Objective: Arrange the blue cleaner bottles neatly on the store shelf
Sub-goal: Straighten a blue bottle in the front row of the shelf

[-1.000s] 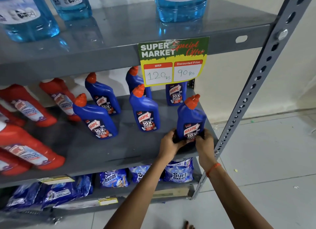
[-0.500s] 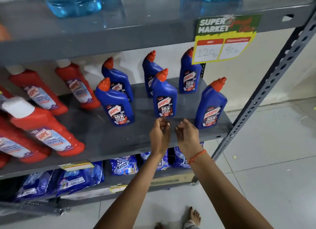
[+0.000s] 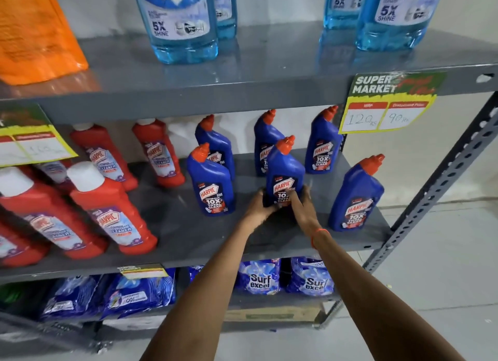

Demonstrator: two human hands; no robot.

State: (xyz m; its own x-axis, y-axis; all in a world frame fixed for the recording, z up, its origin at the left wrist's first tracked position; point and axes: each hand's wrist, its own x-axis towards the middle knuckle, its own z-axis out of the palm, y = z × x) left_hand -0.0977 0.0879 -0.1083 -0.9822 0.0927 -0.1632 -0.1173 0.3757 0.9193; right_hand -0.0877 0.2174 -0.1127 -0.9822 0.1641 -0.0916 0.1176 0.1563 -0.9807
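Observation:
Several blue cleaner bottles with orange caps stand on the grey middle shelf [image 3: 188,234]. My left hand [image 3: 260,205] and my right hand [image 3: 303,207] clasp the base of the middle front bottle [image 3: 284,169] from both sides. Another front bottle [image 3: 210,182] stands to its left, and one [image 3: 355,196] stands near the shelf's right end. Three more stand behind: one at the back left [image 3: 215,142], one [image 3: 262,139] partly hidden by the held bottle, one at the back right [image 3: 323,142].
Red cleaner bottles [image 3: 107,207] fill the shelf's left half. Light-blue liquid bottles [image 3: 180,23] and an orange pack [image 3: 35,34] sit on the top shelf. Price tags [image 3: 388,104] hang from its edge. Detergent pouches [image 3: 260,277] lie below. A perforated upright [image 3: 444,180] bounds the right side.
Both hands let go of the right-end bottle, drew back empty, then reached in and closed around the middle front bottle. The camera has swung left and up.

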